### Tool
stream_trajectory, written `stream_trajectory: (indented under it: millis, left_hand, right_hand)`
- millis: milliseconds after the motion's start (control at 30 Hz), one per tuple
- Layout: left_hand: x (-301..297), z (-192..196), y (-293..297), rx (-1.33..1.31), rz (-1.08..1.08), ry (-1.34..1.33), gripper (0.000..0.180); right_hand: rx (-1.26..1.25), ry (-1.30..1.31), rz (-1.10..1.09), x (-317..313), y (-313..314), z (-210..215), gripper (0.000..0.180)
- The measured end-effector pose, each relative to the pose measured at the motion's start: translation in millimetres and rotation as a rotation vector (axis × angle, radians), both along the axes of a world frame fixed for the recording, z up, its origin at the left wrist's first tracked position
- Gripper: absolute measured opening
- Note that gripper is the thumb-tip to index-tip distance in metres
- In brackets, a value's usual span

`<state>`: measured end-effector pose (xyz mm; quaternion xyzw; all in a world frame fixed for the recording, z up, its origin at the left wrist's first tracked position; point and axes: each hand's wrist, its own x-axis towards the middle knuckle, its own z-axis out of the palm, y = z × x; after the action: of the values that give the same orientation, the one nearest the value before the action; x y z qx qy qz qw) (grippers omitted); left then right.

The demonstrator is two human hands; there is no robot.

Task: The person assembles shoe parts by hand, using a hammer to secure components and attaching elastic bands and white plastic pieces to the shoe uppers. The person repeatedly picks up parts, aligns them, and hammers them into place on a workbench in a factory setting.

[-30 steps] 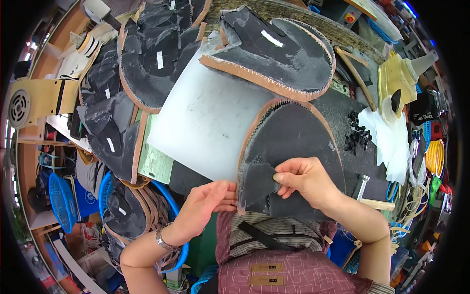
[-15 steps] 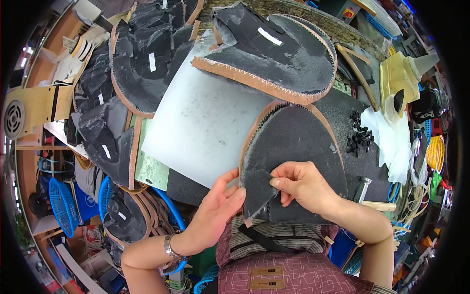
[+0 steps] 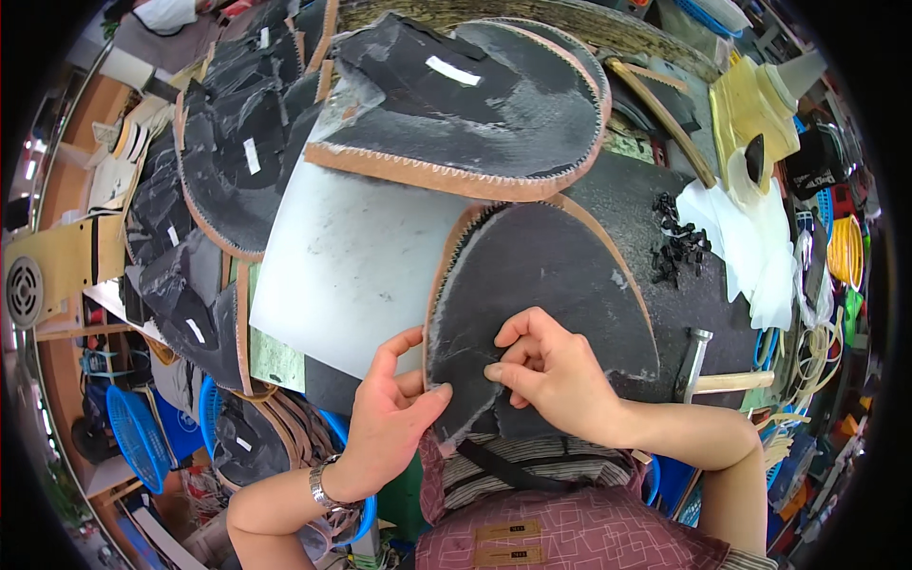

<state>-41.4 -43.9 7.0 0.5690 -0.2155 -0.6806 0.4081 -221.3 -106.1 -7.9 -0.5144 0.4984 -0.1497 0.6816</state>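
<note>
A black fabric panel (image 3: 541, 285) with a tan stitched edge lies in front of me, partly on a white board (image 3: 351, 266). My left hand (image 3: 389, 418) pinches the panel's lower left corner between thumb and fingers. My right hand (image 3: 546, 375) presses its fingertips on the panel's lower part and grips a fold of it, just right of the left hand. A metal watch sits on my left wrist.
A larger black panel (image 3: 475, 104) with a white label lies behind. Stacks of similar black panels (image 3: 228, 161) fill the left. Small black clips (image 3: 676, 242), a hammer (image 3: 708, 375), white sheets (image 3: 750, 237) and yellow pieces (image 3: 750, 104) lie to the right. Blue baskets (image 3: 133, 437) stand low left.
My left hand has come up from below and taken hold of the panel's lower left corner. My right hand stayed on the panel, shifting slightly.
</note>
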Motion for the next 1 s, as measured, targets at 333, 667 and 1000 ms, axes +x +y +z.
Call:
stream_trajectory:
  millis: [333,667,1000]
  left_hand:
    - [-5.4,2.6,-9.1,0.016,0.004,-0.078,0.049]
    - [-11.9,7.0,-14.7,-0.023,-0.093,-0.256,0.049]
    - [-22.8,-10.7,-23.4,-0.228,-0.203,-0.708,0.058]
  right_hand:
    - [-0.189,-0.013,0.054,-0.2,1.3,-10.2,0.026]
    - [-1.213,0.318,0.169,-42.7,-15.5,2.4,0.030]
    - [-0.949,0.555,0.112,-84.3,-28.7,-14.7,0.065]
